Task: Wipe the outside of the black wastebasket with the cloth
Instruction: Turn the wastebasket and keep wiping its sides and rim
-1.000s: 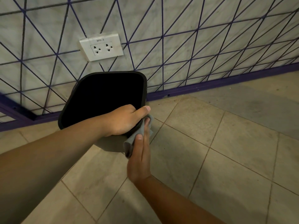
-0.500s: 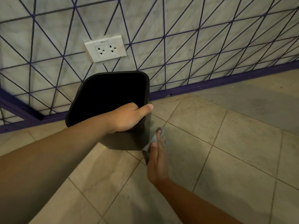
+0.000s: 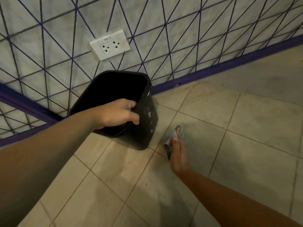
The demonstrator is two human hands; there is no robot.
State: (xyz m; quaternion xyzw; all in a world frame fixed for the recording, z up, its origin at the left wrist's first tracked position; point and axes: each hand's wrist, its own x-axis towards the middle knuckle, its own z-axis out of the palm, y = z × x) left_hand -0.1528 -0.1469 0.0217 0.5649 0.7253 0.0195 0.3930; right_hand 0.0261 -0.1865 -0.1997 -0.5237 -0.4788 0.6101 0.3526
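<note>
The black wastebasket (image 3: 144,128) stands tilted on the tiled floor near the wall, its open mouth facing me. Pale smears show on its right outer side. My left hand (image 3: 117,113) grips the near rim, fingers curled over the edge. My right hand (image 3: 178,153) is to the right of the basket and apart from it, holding the grey cloth (image 3: 172,138) against its palm with fingers mostly straight. The cloth does not touch the basket.
A wall with a purple line pattern and a purple skirting (image 3: 213,71) runs behind the basket. A white double socket (image 3: 109,45) sits on the wall above it. Beige floor tiles (image 3: 229,128) spread to the right and towards me.
My right hand with the cloth slid down the basket's side and has come off it to the right. The left hand turned the basket, showing its smeared right side.
</note>
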